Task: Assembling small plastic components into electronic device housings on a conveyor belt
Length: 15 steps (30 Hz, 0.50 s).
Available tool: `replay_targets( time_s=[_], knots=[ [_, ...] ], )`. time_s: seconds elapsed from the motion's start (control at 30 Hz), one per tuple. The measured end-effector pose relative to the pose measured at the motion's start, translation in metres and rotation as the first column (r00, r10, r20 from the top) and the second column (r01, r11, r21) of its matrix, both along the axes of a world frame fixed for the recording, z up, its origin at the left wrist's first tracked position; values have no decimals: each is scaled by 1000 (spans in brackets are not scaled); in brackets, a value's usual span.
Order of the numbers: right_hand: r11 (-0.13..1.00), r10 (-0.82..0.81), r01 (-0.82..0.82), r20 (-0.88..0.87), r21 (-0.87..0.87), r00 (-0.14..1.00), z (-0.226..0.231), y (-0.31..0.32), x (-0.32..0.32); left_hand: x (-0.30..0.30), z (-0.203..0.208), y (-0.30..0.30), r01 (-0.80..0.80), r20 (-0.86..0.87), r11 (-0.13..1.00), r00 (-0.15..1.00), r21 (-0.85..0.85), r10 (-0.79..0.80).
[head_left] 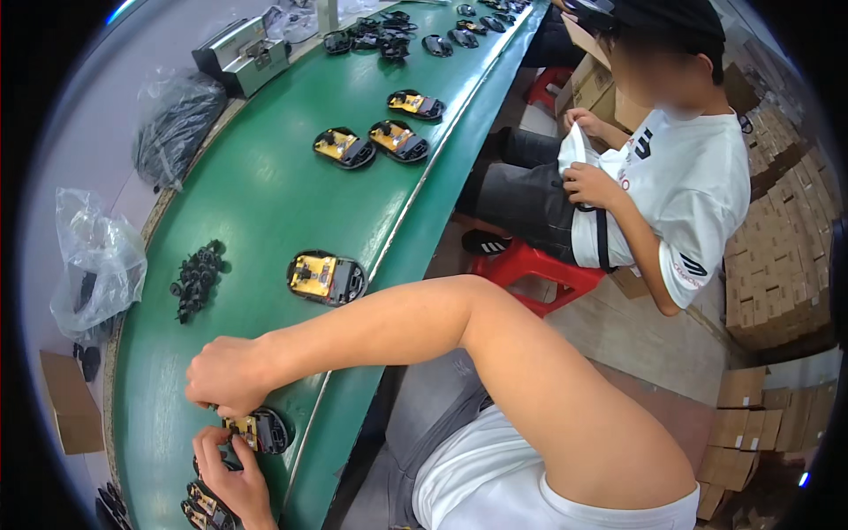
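An opened computer mouse (269,430), black with a yellowish circuit board showing, lies on the green belt close to me. My left hand (231,473) grips its near side, thumb and fingers curled at the edge. Over its far left part is my right hand (231,373), closed with the fingers bent down; a dark bit shows under them, but what they hold is hidden. Nearer me, partly behind the left hand, lie more open mice (208,505). Up the belt sits another open mouse (325,277), with a pile of small black parts (200,279) to its left.
Farther along the belt (265,194) are several open mice (399,141) and black shells (380,37). Plastic bags (95,265), a metal device (252,57) and a carton (71,402) line the left side. A person on a red stool (548,269) sits at right, near stacked cartons (786,256).
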State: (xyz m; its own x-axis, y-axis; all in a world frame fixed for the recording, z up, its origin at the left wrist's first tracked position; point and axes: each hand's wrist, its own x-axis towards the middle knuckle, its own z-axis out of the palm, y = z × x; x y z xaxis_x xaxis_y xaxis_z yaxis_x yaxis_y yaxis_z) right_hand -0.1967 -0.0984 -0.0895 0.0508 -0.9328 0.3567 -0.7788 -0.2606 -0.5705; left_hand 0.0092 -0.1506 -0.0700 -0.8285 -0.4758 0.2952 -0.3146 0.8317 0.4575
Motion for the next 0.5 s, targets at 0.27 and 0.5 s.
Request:
replay_targets(
  time_s=[0.27,0.5],
  knots=[
    [998,17,-14,40,-53,999,15,39,-55,-38,0,9,-39,-81,997,996,-71,33],
    [995,103,-102,102,-14,989,31,52,-44,-40,-9,18,-82,-166,996,983,-29,76]
  ],
)
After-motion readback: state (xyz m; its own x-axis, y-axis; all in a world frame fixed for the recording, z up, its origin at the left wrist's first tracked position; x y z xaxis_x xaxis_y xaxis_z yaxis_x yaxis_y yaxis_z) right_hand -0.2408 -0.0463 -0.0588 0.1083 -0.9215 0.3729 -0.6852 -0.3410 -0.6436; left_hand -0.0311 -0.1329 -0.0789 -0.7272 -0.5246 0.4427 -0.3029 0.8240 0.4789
